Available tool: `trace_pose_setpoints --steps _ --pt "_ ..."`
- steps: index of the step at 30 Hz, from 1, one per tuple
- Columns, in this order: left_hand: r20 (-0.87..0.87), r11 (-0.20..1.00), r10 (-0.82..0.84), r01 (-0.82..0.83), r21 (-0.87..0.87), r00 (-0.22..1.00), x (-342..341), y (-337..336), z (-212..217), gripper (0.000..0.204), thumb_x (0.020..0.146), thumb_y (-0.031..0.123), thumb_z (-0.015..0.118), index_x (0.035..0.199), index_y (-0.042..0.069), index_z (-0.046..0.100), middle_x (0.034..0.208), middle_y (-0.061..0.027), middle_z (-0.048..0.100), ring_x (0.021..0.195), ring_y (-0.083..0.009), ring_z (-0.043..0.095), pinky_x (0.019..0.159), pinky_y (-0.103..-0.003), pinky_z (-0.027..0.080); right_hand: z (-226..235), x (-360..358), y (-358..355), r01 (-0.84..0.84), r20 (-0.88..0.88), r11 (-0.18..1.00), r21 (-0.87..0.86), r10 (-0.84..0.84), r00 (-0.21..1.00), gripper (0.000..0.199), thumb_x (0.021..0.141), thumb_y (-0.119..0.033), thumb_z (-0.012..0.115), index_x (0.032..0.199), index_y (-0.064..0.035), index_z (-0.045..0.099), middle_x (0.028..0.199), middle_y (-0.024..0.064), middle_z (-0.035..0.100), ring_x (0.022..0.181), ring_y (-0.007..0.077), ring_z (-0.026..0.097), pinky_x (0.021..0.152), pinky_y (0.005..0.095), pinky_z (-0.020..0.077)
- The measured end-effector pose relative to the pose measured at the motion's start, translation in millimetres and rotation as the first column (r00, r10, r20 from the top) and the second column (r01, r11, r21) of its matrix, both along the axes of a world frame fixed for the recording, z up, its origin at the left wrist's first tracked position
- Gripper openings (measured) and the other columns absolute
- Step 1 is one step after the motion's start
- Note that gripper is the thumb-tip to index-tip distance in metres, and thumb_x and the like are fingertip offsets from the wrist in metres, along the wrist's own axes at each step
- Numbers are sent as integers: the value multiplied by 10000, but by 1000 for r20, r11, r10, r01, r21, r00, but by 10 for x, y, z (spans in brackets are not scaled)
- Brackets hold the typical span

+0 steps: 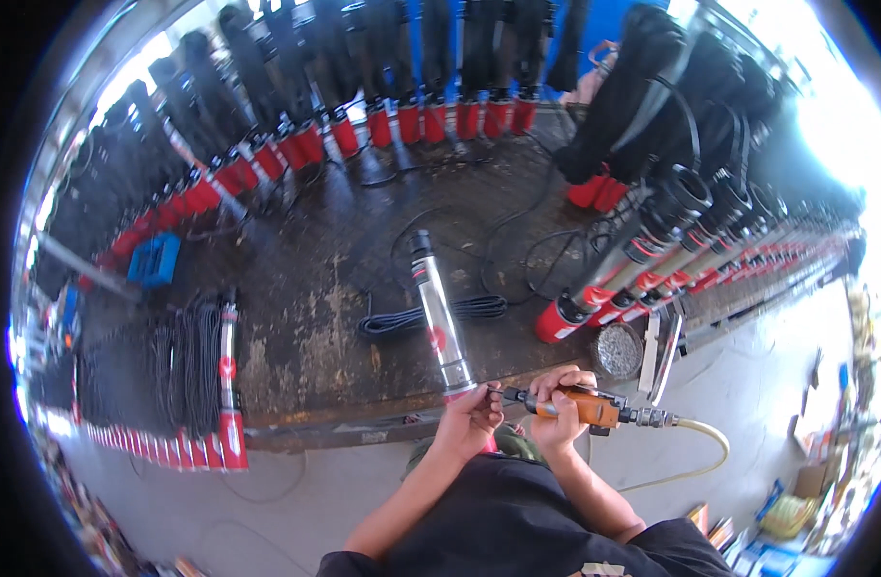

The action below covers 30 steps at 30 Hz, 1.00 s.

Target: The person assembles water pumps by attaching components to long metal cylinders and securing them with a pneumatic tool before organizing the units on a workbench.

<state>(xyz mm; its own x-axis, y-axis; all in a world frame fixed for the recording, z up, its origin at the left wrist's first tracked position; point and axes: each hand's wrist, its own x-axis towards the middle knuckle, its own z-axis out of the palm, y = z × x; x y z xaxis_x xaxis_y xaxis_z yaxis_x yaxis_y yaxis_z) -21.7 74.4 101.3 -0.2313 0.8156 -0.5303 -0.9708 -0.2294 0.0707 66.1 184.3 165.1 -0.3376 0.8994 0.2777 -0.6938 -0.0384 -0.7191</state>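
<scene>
A slim steel cylinder (439,322), like a submersible pump, lies on the worn dark workbench (306,337). Its black end points away and its red end reaches the bench's near edge. At that red end is my left hand (469,420), closed, with thumb and fingers pinched together; what they hold is too small to make out. My right hand (559,409) grips an orange air screwdriver (594,408) lying nearly level. The tool's bit points left and comes up to my left fingertips. A pale air hose (715,438) runs from its rear fitting.
A coiled black cable (474,308) lies beside the cylinder. To the right stand a round dish of small metal parts (617,350) and similar cylinders (604,279). Red-ended units (436,123) line the back. A blue crate (154,261) and a cable-wrapped row (190,370) are at left.
</scene>
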Motion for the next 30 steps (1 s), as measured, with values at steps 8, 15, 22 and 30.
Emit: trace_pose_setpoints --steps 8,15,22,30 --pt "117 942 111 -67 -328 987 -48 -39 -485 195 978 189 646 909 6 633 763 -52 640 611 -134 587 526 -229 469 -550 -113 -138 -216 282 955 202 154 947 207 827 -12 550 1009 -53 459 919 135 530 735 180 557 754 387 520" --pt "244 957 103 -29 -289 964 -362 30 -796 209 1015 131 452 857 25 539 683 21 482 504 -68 346 449 -201 263 -1055 -419 -32 -323 354 907 271 218 910 224 854 83 526 1029 -49 477 934 131 577 766 173 591 643 292 510" --pt "-142 895 -106 32 -445 984 -537 -237 -892 207 994 148 475 947 3 615 673 -3 487 521 -115 400 443 -261 322 -1044 -507 24 -342 400 936 83 283 872 211 832 50 511 1006 -55 454 927 129 556 764 181 566 769 364 522" --pt "-352 742 -20 -222 -632 936 -868 -392 -1295 133 957 191 607 905 68 611 745 -29 535 609 -174 530 513 -357 479 -1009 -624 25 -409 445 901 145 310 840 211 827 76 502 987 -55 463 923 116 562 741 157 568 706 297 508"
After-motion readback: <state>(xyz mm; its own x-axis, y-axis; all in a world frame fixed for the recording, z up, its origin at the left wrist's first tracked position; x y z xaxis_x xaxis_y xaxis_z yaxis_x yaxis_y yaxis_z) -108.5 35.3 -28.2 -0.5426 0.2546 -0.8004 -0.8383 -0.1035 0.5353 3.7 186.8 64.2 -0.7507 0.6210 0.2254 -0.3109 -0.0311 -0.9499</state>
